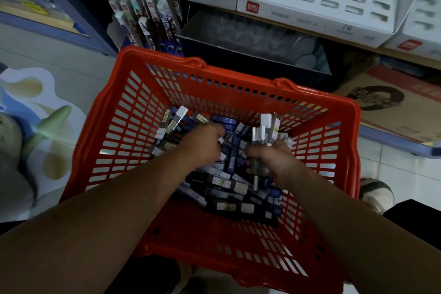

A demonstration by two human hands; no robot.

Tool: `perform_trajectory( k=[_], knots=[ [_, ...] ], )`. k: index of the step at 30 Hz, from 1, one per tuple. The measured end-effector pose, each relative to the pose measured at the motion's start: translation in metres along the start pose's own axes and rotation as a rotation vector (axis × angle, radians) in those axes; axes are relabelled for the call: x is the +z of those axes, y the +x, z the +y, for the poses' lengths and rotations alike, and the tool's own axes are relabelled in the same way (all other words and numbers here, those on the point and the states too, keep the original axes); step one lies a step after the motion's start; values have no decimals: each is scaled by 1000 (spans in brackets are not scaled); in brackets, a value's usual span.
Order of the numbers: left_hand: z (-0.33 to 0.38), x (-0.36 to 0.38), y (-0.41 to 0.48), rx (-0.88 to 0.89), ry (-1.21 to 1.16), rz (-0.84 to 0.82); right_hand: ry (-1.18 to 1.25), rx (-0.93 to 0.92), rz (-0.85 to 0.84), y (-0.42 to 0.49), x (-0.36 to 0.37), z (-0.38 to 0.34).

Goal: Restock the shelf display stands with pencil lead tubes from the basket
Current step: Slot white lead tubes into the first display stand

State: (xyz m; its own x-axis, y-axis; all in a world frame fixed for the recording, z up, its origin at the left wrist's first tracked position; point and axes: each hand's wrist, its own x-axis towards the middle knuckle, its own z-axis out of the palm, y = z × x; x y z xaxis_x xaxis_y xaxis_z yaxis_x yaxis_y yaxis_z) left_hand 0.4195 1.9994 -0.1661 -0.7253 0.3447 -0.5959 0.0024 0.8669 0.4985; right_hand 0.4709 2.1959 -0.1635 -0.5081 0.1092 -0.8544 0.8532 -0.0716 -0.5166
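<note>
Upright white-capped pencil lead tubes (264,130) are clasped by the right hand (272,160) in the red slotted plastic basket (133,112); the grip of the left hand (202,143) cannot be told.

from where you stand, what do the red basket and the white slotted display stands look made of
Red slotted basket: moulded plastic by the look, glossy rim, grid walls. White slotted display stands: probably matte printed cardboard, with folded edges and punched slots; blur leaves it open.
</note>
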Motion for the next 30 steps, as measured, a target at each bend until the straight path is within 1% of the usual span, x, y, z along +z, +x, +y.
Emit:
perform_trajectory(
  k=[1,2,3,5,8,10,11,13,16,19,22,23,26,30],
  knots=[
    [-9,-3,8,38,127,64,-18,-3,-7,0,-1,-1],
    [-18,-5,16,66,234,82,-30,-7,-7,0,-2,-1],
    [-25,-5,23,93,312,64,-23,-10,-8,1,-3,0],
    [-34,-4,33,131,428,34,6,-6,-5,1,-3,0],
    [-40,-1,41,148,580,90,-6,11,-10,4,-3,3],
    [-40,-2,40,162,632,123,-20,26,-3,1,-1,1],
    [-41,-3,39,175,626,138,-33,32,2,0,1,0],
    [-45,-4,33,169,498,169,-84,44,4,-6,8,-3],
    [-38,-3,9,47,239,165,-163,47,-4,-9,15,1],
    [-49,2,-21,-63,109,148,-174,86,-18,-14,21,10],
    [-70,7,-40,-141,88,94,-155,130,-54,-2,17,32],
    [-76,8,-41,-140,84,99,-168,126,-53,-1,17,36],
    [-83,7,-39,-72,54,143,-123,124,-84,-32,31,16],
    [-81,-5,-30,-58,161,67,-127,102,-81,-38,33,5]
  ],
)
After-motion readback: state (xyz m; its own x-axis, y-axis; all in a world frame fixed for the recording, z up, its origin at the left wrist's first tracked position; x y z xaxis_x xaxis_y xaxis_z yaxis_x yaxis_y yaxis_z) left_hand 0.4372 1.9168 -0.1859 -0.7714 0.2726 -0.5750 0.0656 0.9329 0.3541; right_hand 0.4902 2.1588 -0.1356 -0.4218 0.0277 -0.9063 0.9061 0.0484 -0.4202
